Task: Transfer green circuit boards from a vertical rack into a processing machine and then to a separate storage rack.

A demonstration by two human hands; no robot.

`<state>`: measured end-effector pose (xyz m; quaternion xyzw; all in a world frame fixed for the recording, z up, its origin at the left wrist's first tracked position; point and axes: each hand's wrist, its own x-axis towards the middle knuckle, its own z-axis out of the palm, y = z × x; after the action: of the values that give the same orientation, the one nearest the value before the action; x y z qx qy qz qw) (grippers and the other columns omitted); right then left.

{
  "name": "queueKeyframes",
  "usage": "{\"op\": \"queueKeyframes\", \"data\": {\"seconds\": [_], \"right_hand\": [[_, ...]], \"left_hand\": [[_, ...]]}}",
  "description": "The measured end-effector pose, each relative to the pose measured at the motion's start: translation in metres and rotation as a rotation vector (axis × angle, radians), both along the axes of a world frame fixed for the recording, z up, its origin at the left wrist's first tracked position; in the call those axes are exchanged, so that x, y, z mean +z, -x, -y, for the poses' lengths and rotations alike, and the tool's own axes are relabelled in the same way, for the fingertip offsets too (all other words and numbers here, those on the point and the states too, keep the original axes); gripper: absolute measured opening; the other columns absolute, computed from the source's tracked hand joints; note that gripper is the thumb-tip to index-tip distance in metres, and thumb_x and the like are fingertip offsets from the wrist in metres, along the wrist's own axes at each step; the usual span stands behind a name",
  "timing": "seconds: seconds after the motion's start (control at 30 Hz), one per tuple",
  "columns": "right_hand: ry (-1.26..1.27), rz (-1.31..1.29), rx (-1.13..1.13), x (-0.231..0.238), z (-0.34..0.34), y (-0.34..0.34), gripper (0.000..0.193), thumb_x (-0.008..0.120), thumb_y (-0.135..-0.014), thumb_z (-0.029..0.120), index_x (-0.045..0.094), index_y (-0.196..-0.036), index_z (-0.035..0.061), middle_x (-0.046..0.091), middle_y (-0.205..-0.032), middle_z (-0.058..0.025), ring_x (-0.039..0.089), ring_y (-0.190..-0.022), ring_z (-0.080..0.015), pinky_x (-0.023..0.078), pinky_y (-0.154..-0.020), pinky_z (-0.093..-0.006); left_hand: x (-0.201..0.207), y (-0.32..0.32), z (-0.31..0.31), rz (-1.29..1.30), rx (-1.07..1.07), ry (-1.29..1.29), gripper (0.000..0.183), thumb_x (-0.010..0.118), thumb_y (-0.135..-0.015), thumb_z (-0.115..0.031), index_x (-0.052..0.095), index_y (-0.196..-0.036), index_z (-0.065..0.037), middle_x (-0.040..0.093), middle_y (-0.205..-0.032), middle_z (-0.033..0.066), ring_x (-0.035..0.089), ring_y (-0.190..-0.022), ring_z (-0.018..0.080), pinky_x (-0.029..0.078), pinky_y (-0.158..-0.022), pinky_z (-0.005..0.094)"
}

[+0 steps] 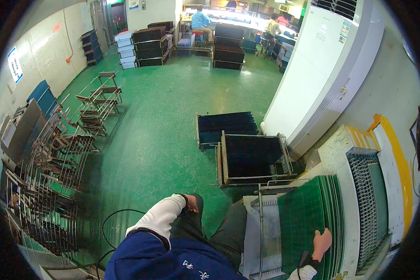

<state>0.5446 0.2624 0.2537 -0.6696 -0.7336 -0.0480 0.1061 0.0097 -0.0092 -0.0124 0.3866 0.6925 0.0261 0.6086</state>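
Observation:
My right hand (322, 243) rests with its fingers on the near edge of a stack of green circuit boards (308, 214) that stands in a metal rack (261, 219) at my right. My left hand (191, 204) hangs down by my left leg, mostly hidden behind the white sleeve and dark trousers. Whether it holds anything cannot be seen.
A grey slotted conveyor machine (368, 186) with a yellow rim stands at the far right. Black slotted racks (252, 156) sit on the green floor ahead. Empty metal racks (56, 154) crowd the left. A tall white cabinet (322, 70) stands right of centre. People sit at a far bench (200, 21). A black cable (112, 219) loops on the floor.

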Motion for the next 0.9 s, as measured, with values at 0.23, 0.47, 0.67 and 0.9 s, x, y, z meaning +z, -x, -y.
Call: {"op": "queueKeyframes", "data": {"seconds": [0.23,0.47,0.67,0.9], "right_hand": [[-0.044,0.01,0.02,0.0,0.002,0.005,0.038,0.074,-0.071,0.021,0.063,-0.101,0.0004,0.065,-0.091,-0.02,0.062,-0.087,-0.0377,0.048,-0.075,-0.0457],[-0.099,-0.002,0.03,0.003,0.006,0.006,0.035,0.074,-0.07,0.02,0.063,-0.097,-0.0005,0.064,-0.089,-0.021,0.061,-0.085,-0.0386,0.048,-0.074,-0.0459],[-0.106,0.013,0.041,0.005,0.008,0.01,0.033,0.074,-0.07,0.019,0.062,-0.094,-0.0007,0.064,-0.086,-0.0208,0.061,-0.082,-0.0391,0.047,-0.072,-0.0465],[-0.089,0.01,0.023,0.008,0.009,0.012,0.032,0.074,-0.07,0.019,0.063,-0.093,-0.0003,0.064,-0.086,-0.0209,0.062,-0.082,-0.0387,0.048,-0.071,-0.0464]], "left_hand": [[-0.004,0.003,0.006,-0.016,0.0,0.014,0.035,0.078,-0.07,-0.036,0.07,-0.079,-0.003,0.066,-0.074,0.0062,0.062,-0.065,0.0187,0.05,-0.059,0.0338],[0.005,0.0,0.003,-0.015,-0.004,-0.008,0.035,0.077,-0.071,-0.037,0.069,-0.077,-0.003,0.066,-0.073,0.0064,0.062,-0.065,0.019,0.05,-0.06,0.0336],[0.004,0.0,0.005,0.039,0.029,0.001,0.031,0.077,-0.071,-0.034,0.069,-0.076,-0.004,0.065,-0.071,0.0063,0.061,-0.062,0.0184,0.051,-0.059,0.0328],[0.001,0.001,0.003,0.036,0.002,-0.005,0.03,0.077,-0.071,-0.035,0.07,-0.076,-0.006,0.065,-0.071,0.0049,0.061,-0.062,0.018,0.051,-0.058,0.033]]}}
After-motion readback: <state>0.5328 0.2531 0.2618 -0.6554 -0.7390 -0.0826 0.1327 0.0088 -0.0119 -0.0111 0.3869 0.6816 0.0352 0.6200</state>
